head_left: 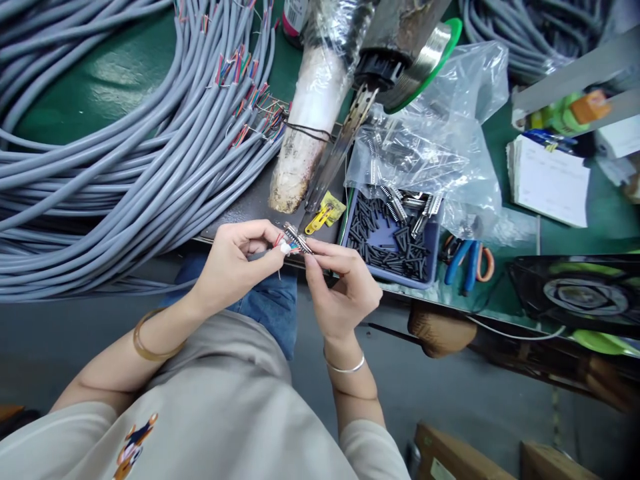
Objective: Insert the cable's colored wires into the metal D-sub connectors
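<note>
My left hand [233, 267] pinches the coloured wires [294, 247] of a cable between thumb and forefinger, at the table's front edge. With thumb and fingertips, my right hand [347, 283] grips one end of a small metal multi-pin connector [299, 238]. The wires lie against the connector's pins; whether each one is joined cannot be made out. Just above the connector points the tip of a soldering iron [341, 153], fixed with its tip downward. A yellow clip-like piece [320, 217] lies right behind my fingers.
Bundled grey cables [150, 167] with stripped coloured ends fill the left. A wrapped white post [310, 113] and solder spool [425, 67] stand by the iron. On the right are a tray [434, 263] of black tubes and connectors, plastic bags [430, 133], pliers [470, 263] and a notepad [550, 180].
</note>
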A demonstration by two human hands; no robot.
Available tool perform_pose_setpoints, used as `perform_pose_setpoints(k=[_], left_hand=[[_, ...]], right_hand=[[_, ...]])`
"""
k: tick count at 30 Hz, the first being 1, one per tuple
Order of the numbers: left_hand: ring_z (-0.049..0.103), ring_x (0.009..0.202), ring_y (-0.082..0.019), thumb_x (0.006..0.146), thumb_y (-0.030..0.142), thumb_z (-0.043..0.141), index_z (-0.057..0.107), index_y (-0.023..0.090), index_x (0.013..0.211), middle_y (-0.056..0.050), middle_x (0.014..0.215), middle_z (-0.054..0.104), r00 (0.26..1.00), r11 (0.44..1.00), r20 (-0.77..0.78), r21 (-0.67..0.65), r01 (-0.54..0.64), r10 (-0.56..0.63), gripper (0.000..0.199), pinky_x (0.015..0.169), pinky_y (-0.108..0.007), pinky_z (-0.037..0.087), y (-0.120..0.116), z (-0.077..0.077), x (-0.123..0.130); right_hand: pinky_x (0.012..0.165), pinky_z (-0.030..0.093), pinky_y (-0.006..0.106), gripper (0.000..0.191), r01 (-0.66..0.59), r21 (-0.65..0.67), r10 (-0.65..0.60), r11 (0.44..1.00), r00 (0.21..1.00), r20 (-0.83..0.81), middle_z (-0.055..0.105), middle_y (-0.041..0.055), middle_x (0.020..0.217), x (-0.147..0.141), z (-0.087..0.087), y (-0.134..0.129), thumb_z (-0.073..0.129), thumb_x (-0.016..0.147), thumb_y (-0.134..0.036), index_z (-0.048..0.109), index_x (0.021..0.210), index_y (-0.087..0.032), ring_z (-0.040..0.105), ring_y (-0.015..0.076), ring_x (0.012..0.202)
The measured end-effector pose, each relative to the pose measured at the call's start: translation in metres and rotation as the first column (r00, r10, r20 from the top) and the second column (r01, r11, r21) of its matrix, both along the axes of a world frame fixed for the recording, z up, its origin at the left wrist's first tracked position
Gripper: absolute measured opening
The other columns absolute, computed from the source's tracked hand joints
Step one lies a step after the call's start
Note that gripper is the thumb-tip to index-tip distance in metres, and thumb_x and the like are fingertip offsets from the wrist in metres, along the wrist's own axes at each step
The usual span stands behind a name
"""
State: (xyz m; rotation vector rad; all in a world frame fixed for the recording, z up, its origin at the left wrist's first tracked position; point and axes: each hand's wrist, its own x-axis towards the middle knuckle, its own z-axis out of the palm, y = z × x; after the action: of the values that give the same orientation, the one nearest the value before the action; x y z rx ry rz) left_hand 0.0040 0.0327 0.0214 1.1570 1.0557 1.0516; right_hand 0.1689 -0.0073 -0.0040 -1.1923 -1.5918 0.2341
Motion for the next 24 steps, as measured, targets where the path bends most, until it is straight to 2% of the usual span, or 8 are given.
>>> perform_pose_setpoints(k=[2, 5, 17, 24], left_hand=[[0.061, 0.062, -0.011, 0.073, 0.018, 0.071, 0.066, 0.016, 0.067, -0.003, 0.069, 0.068, 0.999, 0.999, -0.038, 0.028, -0.035, 0.036, 0.009, 0.052, -0.018, 0.045, -0.0008, -0.0014, 0.0019], [0.061, 0.061, -0.011, 0.073, 0.016, 0.069, 0.062, 0.016, 0.066, -0.002, 0.069, 0.066, 0.996, 0.998, -0.079, 0.049, -0.048, 0.052, 0.010, 0.053, -0.019, 0.046, -0.0004, -0.0019, 0.0039], [0.055, 0.059, -0.010, 0.075, 0.019, 0.069, 0.060, 0.017, 0.066, -0.001, 0.067, 0.061, 0.988, 0.993, -0.130, 0.097, -0.066, 0.079, 0.012, 0.050, -0.018, 0.042, -0.0005, -0.0011, 0.0053], [0.048, 0.057, -0.007, 0.074, 0.016, 0.066, 0.057, 0.017, 0.064, 0.000, 0.068, 0.060, 0.979, 0.988, -0.178, 0.137, -0.074, 0.099, 0.013, 0.049, -0.018, 0.038, 0.0001, 0.0012, 0.0077]], right_hand=[[0.079, 0.066, 0.031, 0.018, 0.027, 0.081, -0.034, 0.996, 0.995, 0.092, 0.082, 0.0036, 0.103, -0.0018, 0.0010, 0.0012, 0.073, 0.089, -0.007, 0.066, 0.094, -0.024, 0.080, 0.0175, 0.091], [0.077, 0.065, 0.029, 0.020, 0.041, 0.125, -0.060, 0.991, 0.986, 0.157, 0.083, 0.0046, 0.105, -0.0028, 0.0023, 0.0033, 0.073, 0.088, -0.007, 0.063, 0.092, -0.024, 0.081, 0.0173, 0.088], [0.078, 0.067, 0.032, 0.019, 0.033, 0.100, -0.043, 0.994, 0.994, 0.104, 0.083, 0.0027, 0.103, -0.0001, -0.0038, 0.0089, 0.074, 0.089, -0.010, 0.063, 0.091, -0.025, 0.081, 0.0184, 0.088], [0.074, 0.066, 0.029, 0.019, 0.020, 0.117, -0.034, 0.993, 0.992, 0.122, 0.082, 0.0040, 0.106, 0.0018, -0.0055, 0.0076, 0.075, 0.088, -0.009, 0.064, 0.093, -0.024, 0.080, 0.0173, 0.089]])
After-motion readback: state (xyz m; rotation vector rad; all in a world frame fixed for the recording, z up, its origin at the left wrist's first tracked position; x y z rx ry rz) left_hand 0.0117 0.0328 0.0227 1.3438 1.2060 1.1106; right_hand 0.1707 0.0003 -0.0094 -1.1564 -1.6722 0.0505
